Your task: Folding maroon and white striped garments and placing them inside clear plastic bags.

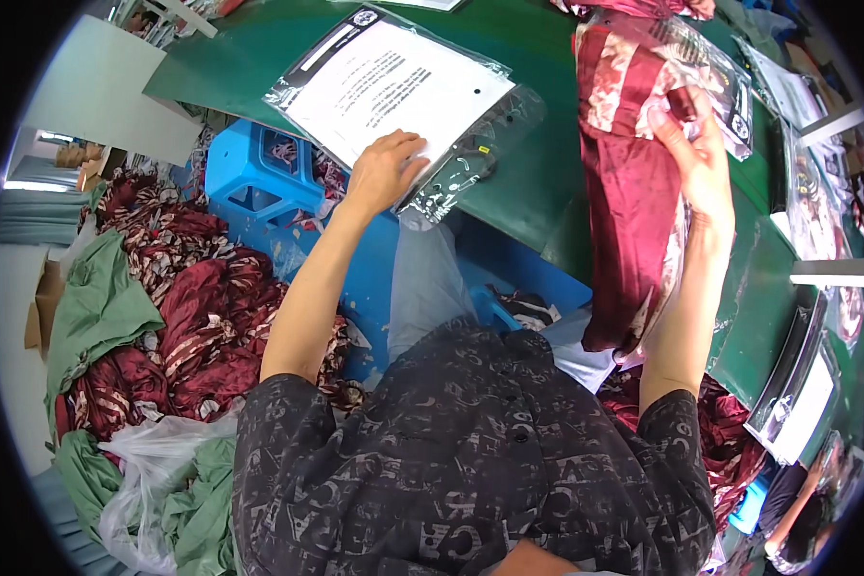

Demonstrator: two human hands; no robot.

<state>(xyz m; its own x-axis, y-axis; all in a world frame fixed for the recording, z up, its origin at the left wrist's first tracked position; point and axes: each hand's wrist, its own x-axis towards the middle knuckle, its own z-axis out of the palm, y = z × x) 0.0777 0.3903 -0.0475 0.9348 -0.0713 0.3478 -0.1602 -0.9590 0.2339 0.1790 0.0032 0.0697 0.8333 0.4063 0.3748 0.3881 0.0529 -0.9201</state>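
Observation:
A clear plastic bag with a white printed sheet (384, 91) in it lies on the green table. My left hand (386, 175) rests on the bag's near edge, fingers stretched out and thumb apart. To the right, a folded maroon garment (629, 211) with cream patterned stripes hangs from my right hand (699, 158), which is closed round its upper part. The garment's lower end drops past the table's near edge toward my lap. Part of the grip is hidden behind the cloth.
Maroon patterned cloth (216, 322) is heaped on the floor at left, with green cloth (106, 298) and clear plastic (163, 461). A blue stool (259, 173) stands beside the green table (528, 206). Another bagged sheet (802, 403) lies at right. A person's arm (804, 499) shows at lower right.

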